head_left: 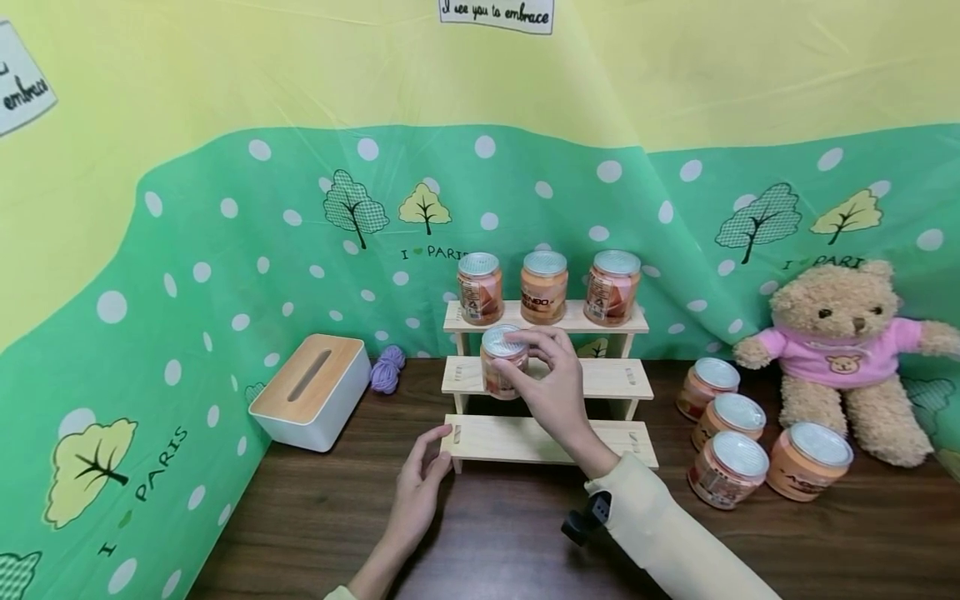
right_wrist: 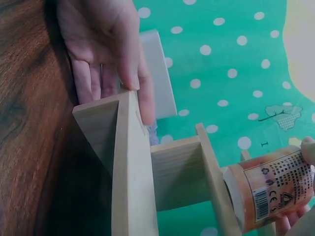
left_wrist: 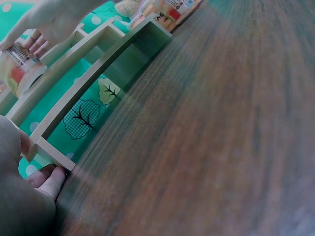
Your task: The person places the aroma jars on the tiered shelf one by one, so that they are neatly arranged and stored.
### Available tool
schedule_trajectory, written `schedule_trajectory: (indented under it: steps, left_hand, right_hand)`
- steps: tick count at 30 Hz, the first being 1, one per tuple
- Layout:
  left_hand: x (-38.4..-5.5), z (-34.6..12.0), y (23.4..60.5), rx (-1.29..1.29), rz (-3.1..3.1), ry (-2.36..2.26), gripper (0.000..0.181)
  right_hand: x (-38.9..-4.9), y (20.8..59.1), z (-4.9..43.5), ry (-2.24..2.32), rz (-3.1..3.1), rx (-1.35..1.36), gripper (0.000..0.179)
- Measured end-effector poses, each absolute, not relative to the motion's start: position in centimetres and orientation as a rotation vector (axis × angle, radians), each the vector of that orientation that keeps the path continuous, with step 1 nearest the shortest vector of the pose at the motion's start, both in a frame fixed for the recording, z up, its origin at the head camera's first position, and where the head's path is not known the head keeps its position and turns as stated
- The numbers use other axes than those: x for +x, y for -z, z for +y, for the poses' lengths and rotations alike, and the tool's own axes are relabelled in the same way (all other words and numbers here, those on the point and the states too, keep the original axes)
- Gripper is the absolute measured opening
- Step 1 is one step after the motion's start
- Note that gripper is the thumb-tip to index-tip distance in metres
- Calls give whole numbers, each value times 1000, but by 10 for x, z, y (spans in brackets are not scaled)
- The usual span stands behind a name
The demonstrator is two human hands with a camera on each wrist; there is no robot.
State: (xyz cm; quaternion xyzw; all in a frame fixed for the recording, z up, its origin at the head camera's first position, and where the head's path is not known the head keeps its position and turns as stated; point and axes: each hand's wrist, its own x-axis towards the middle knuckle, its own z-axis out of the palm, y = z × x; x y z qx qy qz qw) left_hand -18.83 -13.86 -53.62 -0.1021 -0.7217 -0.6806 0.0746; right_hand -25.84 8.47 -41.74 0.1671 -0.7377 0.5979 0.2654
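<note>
Near the front of the wooden stand (head_left: 615, 377), which stands on the dark bench (head_left: 315, 533), the left hand (head_left: 420, 483) pinches the left end of the lowest step (head_left: 517, 437); I suppose this is to keep the light boards from sliding. To the right, four jars (head_left: 727, 477) are grouped on the bench, probably so that they are easy to reach. One step farther, the right hand (head_left: 555, 385) pinches the held jar (head_left: 495, 385) from above, with the thumb on its side and a finger over the lid, perhaps because such a hold keeps the fingers away from the board underneath. This jar is at the left end of the middle step (head_left: 603, 375), close to the side edge; I cannot tell if its base fully rests there. To its right the board gives open length, but the wrist crosses in front of it. Behind, three jars (head_left: 543, 290) stand spaced along the top step (head_left: 504, 317), so lifting high at this place would need care. Left of the stand, between it and the tissue box (head_left: 318, 408), the yarn (head_left: 387, 371) lies against the polka-dot cloth (head_left: 225, 321), which limits the room at the back.
</note>
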Motion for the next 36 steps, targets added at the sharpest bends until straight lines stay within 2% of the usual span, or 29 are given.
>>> schedule_trajectory:
  steps: [11, 21, 36]
  left_hand:
    - [-187, -138, 536, -288, -2150, 2084, 39]
    - [-201, -145, 567, -481, -2054, 2002, 37]
    - [-187, -135, 528, -189, -2202, 2106, 39]
  right_hand:
    - [-264, 423, 72, -1660, -1954, 435, 47]
    - [-268, 423, 63, -1753, -1899, 416, 53]
    - [-272, 424, 53, -1635, -1929, 333, 53]
